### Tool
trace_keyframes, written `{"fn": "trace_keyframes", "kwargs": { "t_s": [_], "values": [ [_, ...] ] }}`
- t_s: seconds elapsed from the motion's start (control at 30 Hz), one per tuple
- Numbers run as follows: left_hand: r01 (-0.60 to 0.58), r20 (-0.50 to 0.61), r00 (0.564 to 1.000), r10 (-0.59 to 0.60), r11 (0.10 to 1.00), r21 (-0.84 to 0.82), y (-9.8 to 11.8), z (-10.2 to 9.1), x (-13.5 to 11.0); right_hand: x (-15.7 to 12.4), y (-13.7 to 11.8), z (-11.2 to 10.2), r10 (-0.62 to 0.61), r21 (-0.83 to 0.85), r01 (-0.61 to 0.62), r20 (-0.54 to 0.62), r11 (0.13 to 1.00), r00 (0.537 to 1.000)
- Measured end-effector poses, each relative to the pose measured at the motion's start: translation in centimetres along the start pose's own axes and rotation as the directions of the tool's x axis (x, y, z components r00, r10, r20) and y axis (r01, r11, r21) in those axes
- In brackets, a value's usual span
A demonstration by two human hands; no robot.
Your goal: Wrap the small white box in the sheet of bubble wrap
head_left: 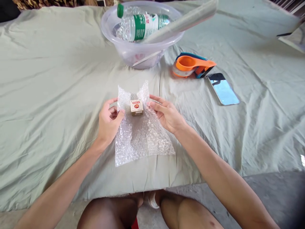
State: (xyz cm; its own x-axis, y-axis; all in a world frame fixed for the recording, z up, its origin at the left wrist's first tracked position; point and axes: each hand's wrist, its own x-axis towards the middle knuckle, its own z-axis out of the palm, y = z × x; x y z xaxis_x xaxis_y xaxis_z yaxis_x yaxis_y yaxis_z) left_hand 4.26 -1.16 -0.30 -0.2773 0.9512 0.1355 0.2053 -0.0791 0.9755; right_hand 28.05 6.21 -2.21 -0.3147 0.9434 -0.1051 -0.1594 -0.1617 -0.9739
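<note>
A sheet of clear bubble wrap [140, 136] lies on the cloth in front of me, its two sides raised. On the sheet, toward its far end, sits a small cream box [136, 107] with a red printed label on top. My left hand [110, 119] pinches the left edge of the wrap between thumb and fingers. Across from it, my right hand [166, 114] grips the right edge the same way. Neither hand touches the box.
A translucent basin [145, 52] at the back holds plastic bottles [145, 27] and a long plastic-wrapped roll [183, 24]. To the right are an orange tape dispenser [193, 65] and a phone [223, 89]. A wrinkled grey-green cloth [59, 79] covers the table.
</note>
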Motion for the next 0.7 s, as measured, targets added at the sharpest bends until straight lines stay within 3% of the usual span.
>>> {"fn": "trace_keyframes", "kwargs": {
  "t_s": [0.13, 0.23, 0.33, 0.4, 0.5, 0.6, 0.7],
  "values": [
    [0.008, -0.026, 1.0, -0.008, 1.0, -0.004, -0.1, -0.1, 0.3, -0.5, -0.4, 1.1, -0.231, -0.205, 0.234, 0.04, 0.95, 0.972],
    [0.004, -0.046, 0.999, -0.005, 1.0, -0.012, -0.1, 0.0, 0.4, -1.0, -0.6, 1.7, -0.441, -0.466, 0.45, 0.137, 0.761, 0.887],
    [0.01, -0.027, 1.0, -0.011, 0.999, -0.045, 0.1, 0.2, 0.4, -1.2, -0.4, 1.8, -0.537, -0.587, 0.586, 0.282, 0.559, 0.795],
    [0.011, 0.005, 1.0, -0.011, 0.998, -0.055, 0.3, 0.4, 0.3, -1.1, -0.1, 1.7, -0.555, -0.639, 0.605, 0.316, 0.476, 0.77],
    [-0.027, 0.009, 1.0, 0.027, 0.999, -0.028, 0.4, 0.5, 0.1, -1.0, 0.3, 1.8, -0.55, -0.662, 0.615, 0.349, 0.428, 0.758],
    [-0.138, 0.043, 0.99, 0.136, 0.99, 0.039, 0.2, 0.5, 0.2, -1.0, 0.5, 2.0, -0.539, -0.67, 0.621, 0.374, 0.406, 0.755],
    [-0.287, 0.17, 0.949, 0.265, 0.951, 0.116, -0.2, 0.5, 0.4, -1.1, 0.6, 2.0, -0.546, -0.676, 0.623, 0.373, 0.393, 0.75]
  ]
}}
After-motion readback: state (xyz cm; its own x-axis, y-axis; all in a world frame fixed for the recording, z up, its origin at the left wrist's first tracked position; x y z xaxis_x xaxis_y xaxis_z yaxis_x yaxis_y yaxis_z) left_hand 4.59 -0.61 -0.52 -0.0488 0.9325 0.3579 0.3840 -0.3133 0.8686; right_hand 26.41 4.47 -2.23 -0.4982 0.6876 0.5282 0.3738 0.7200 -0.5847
